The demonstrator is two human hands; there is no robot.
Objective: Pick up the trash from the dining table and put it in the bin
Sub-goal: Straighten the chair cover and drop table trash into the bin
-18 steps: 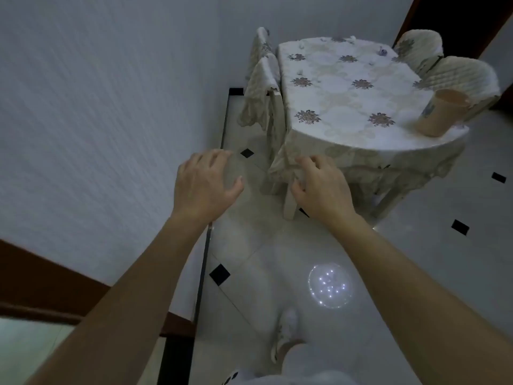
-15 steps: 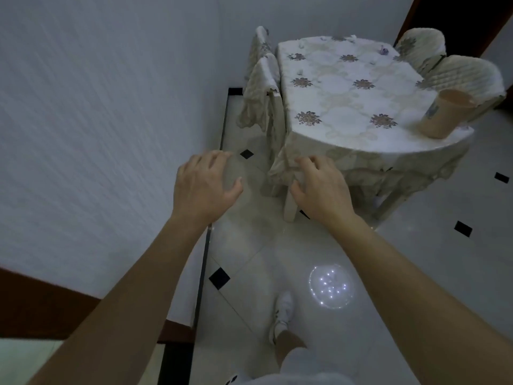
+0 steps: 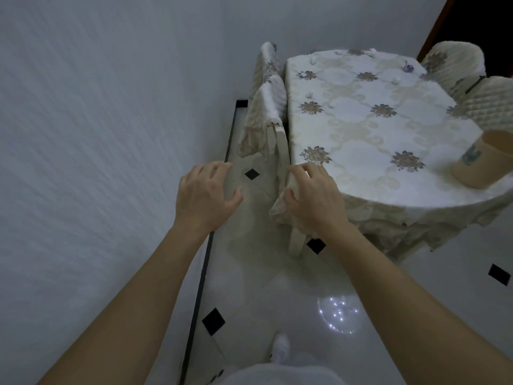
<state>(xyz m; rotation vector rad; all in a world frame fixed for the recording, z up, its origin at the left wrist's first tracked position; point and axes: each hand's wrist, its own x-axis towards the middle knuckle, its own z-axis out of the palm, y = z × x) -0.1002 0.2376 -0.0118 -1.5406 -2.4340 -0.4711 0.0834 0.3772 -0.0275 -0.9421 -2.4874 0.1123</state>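
Observation:
The dining table [image 3: 361,129] ahead wears a cream cloth with flower prints. Small trash lies on it: a purple scrap [image 3: 408,68] at the far right and tiny white bits [image 3: 309,94] toward the far left. A tan bin [image 3: 483,158] stands on the table's near right edge. My left hand [image 3: 205,197] hovers over the floor, fingers apart, holding nothing. My right hand [image 3: 313,200] hangs in front of the table's near left corner, fingers spread and empty; I cannot tell whether it touches the cloth.
Covered chairs [image 3: 266,107] stand along the table's left side, close to the white wall [image 3: 111,120]. Two more padded chairs [image 3: 458,65] sit at the far right. The glossy tiled floor [image 3: 249,301] has black diamonds and a lamp reflection. My foot [image 3: 280,348] shows below.
I have stepped closer to the table, which now looks larger. Both hands moved forward; the right one now overlaps the table's near corner.

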